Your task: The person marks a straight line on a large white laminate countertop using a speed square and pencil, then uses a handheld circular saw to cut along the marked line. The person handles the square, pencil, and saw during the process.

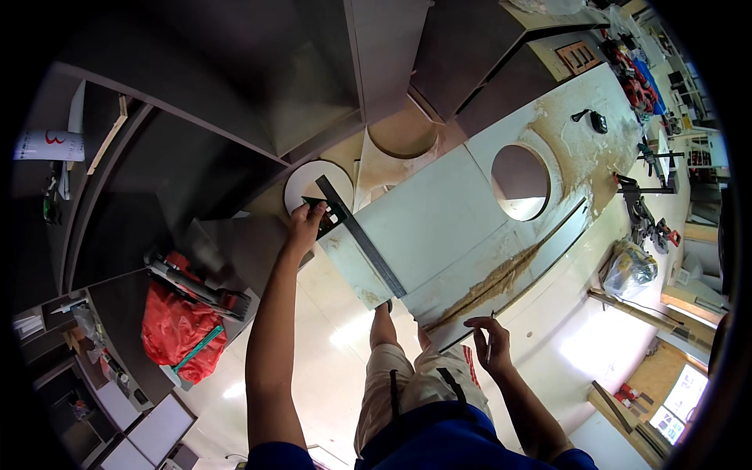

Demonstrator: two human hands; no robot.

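My left hand [305, 224] is closed on the head of a black combination square [368, 251]. The square's long blade lies across the near left end of a pale board [431, 211], its head against the board's left edge. My right hand [492, 346] is closed around a thin pen-like marker [490, 337], held just off the board's near right corner. Sawdust covers parts of the board, and a large round hole [520, 182] is cut through its far half. Behind my left hand sits a round white disc [317, 184], partly hidden by the square.
Dark cabinet panels [211, 70] stand along the far left. A red plastic bag [182, 329] with a cordless power tool [196, 286] lies at left. A small black object [598, 121] rests on the board's far end. Clamps [650, 184] and a clear plastic bag [629, 269] are at right.
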